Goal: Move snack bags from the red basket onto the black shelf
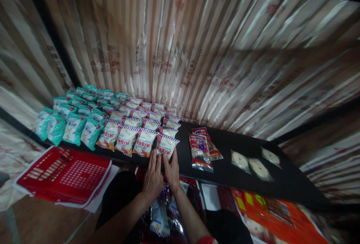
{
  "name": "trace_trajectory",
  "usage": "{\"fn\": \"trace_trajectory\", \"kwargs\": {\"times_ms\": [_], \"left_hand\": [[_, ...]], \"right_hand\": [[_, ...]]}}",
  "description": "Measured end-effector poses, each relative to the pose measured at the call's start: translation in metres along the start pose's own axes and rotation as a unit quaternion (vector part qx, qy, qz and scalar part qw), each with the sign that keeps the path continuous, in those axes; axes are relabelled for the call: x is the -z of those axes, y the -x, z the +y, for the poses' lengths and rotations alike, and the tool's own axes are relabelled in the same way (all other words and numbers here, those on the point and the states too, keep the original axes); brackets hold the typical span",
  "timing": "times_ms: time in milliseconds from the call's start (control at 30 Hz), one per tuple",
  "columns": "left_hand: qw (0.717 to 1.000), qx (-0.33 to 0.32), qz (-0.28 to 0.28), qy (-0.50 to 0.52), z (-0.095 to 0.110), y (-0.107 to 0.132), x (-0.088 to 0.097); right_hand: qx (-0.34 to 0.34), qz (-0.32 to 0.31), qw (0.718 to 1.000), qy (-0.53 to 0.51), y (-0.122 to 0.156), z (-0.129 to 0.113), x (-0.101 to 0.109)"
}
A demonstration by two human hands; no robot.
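Note:
My left hand [153, 175] and my right hand [171, 169] reach to the front edge of the black shelf [180, 139]. Between their fingertips stands a white snack bag [167, 145] with red lettering and a striped top edge, the rightmost of its front row. Both hands have stretched fingers touching the lower part of this bag, left fingers at its left, right fingers along its right side. More bags of this kind [144, 142] stand in rows beside it. Farther left are rows of teal-and-white snack bags [74, 127].
Flat red packets [200, 150] and clear packs with pale round pieces [260, 169] lie on the shelf to the right. A red basket [81, 174] is at lower left. Below my arms are more snack bags [159, 217]; orange packaging [261, 212] is at lower right. Striped sheeting [168, 41] hangs behind.

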State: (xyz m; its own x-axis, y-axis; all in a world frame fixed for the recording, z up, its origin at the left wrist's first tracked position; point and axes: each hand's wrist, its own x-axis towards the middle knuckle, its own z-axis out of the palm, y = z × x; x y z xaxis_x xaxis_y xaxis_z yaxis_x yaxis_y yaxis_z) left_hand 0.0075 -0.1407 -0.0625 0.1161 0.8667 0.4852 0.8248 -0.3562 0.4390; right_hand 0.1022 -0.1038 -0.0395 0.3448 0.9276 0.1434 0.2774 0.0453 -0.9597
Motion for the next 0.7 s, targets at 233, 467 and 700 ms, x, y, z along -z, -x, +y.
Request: {"fn": "trace_trajectory", "kwargs": {"times_ms": [233, 467, 700], "left_hand": [[0.995, -0.086, 0.006, -0.045, 0.002, -0.01, 0.008], [0.995, -0.093, 0.011, -0.045, -0.008, -0.019, -0.004], [0.99, -0.132, 0.012, -0.04, -0.015, -0.016, -0.002]], "right_hand": [[-0.084, 0.012, 0.991, -0.101, -0.025, 0.003, 0.0], [-0.08, -0.032, 0.991, -0.106, -0.032, 0.006, -0.009], [-0.086, 0.012, 0.988, -0.129, -0.045, 0.01, -0.007]]}}
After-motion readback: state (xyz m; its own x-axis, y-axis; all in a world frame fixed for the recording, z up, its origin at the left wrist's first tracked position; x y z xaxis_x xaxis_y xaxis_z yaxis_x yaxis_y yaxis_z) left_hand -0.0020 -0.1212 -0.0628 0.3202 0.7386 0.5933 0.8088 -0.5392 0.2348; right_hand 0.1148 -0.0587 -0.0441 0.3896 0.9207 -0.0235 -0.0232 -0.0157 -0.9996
